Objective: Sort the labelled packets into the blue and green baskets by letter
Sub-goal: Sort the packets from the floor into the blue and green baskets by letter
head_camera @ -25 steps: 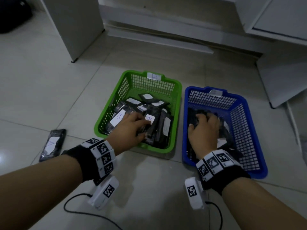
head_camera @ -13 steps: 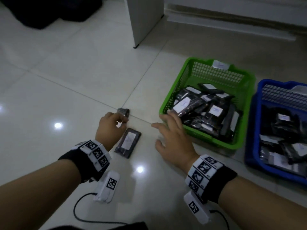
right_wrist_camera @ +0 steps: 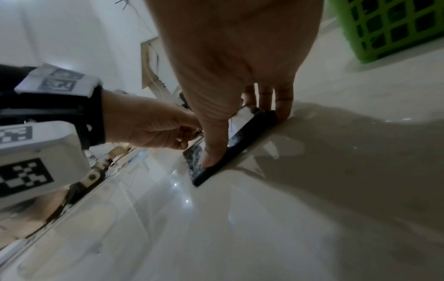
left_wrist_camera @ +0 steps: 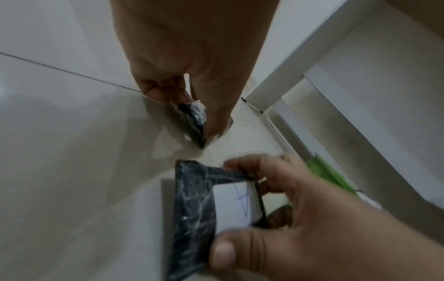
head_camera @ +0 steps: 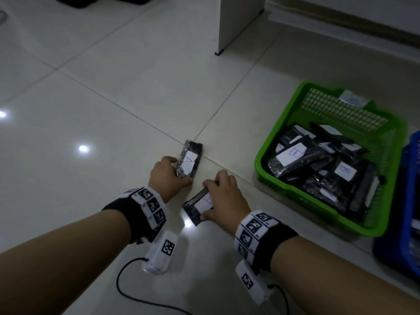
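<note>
The left hand (head_camera: 168, 176) curls its fingers and thumb round the near end of a dark packet (head_camera: 189, 160) whose white label bears a hand-drawn A; the packet's far end points toward 12 o'clock, and whether it touches the tiled floor (head_camera: 109, 92) cannot be told from the head view. The right hand (head_camera: 223, 196) pinches a second A-labelled packet (head_camera: 197, 206) between thumb and fingers, tilted up on one long edge that meets the floor, as the right wrist view shows. This second packet lies just beside the first, at about 5 o'clock from it, the two apart.

At 3 o'clock from the hands stands the green basket (head_camera: 272, 155), holding a heap of dark packets (head_camera: 318, 169) with white labels, two of them plainly marked B. Touching or nearly touching its right side, at the frame's edge, is the blue basket (head_camera: 400, 251), mostly cut off. At 12 o'clock, well apart, a white furniture panel (head_camera: 236, 21) stands on the floor.
</note>
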`<state>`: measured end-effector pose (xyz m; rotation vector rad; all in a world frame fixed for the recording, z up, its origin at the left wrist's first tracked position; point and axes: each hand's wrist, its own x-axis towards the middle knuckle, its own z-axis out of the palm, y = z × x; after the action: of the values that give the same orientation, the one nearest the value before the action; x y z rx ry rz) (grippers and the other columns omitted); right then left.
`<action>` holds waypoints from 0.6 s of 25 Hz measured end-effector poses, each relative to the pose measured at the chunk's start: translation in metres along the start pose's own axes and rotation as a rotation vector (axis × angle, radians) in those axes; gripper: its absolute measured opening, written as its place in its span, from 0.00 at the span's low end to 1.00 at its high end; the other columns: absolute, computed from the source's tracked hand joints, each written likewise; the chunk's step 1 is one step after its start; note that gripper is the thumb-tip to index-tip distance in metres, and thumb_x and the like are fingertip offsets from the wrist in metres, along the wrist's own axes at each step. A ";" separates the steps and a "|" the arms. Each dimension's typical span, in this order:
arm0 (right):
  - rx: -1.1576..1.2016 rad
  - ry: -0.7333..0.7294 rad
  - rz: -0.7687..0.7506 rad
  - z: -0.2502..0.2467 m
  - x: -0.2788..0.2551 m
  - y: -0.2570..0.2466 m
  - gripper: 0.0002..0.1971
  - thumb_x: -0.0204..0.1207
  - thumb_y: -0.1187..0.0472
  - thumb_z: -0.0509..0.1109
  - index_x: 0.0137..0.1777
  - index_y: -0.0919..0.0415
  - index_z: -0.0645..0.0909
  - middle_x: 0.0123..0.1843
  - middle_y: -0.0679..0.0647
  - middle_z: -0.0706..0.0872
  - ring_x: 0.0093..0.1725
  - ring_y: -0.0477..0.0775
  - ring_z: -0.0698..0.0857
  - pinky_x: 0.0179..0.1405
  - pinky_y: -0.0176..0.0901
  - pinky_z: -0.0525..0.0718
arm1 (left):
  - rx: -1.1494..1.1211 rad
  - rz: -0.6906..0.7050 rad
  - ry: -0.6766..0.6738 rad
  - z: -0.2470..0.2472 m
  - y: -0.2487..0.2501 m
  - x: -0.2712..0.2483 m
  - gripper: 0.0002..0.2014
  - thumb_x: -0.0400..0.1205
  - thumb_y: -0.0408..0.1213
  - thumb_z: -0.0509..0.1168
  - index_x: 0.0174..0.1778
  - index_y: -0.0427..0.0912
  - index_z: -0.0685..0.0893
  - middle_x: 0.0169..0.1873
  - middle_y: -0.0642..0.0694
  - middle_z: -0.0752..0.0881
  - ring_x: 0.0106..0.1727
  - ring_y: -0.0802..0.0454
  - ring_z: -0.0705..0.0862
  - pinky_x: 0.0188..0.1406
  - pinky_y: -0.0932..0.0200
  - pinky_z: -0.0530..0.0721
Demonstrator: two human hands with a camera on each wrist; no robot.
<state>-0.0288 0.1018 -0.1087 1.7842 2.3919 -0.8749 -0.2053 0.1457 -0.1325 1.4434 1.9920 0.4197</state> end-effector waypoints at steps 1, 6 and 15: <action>0.074 -0.003 0.053 -0.005 -0.003 0.003 0.33 0.60 0.49 0.81 0.64 0.54 0.74 0.62 0.53 0.66 0.61 0.56 0.72 0.60 0.48 0.79 | 0.006 -0.014 -0.042 -0.003 0.007 -0.002 0.25 0.68 0.41 0.76 0.59 0.38 0.79 0.48 0.43 0.84 0.52 0.44 0.83 0.49 0.54 0.80; 0.434 0.051 0.152 -0.042 -0.025 0.030 0.14 0.73 0.55 0.75 0.51 0.55 0.73 0.48 0.49 0.79 0.46 0.50 0.82 0.40 0.39 0.79 | -0.392 -0.001 -0.164 -0.014 0.054 -0.025 0.10 0.78 0.36 0.69 0.54 0.42 0.81 0.40 0.47 0.82 0.41 0.49 0.81 0.43 0.54 0.82; 0.517 0.157 0.302 -0.168 -0.106 0.098 0.11 0.74 0.55 0.73 0.53 0.54 0.78 0.48 0.53 0.84 0.45 0.56 0.85 0.41 0.50 0.88 | -0.661 0.275 -0.397 -0.002 0.201 -0.047 0.11 0.74 0.39 0.72 0.50 0.44 0.82 0.38 0.46 0.84 0.37 0.51 0.82 0.36 0.62 0.82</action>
<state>0.1449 0.1032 0.0283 2.3877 2.0059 -1.4502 -0.0512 0.1722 0.0016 1.2401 1.1828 0.7585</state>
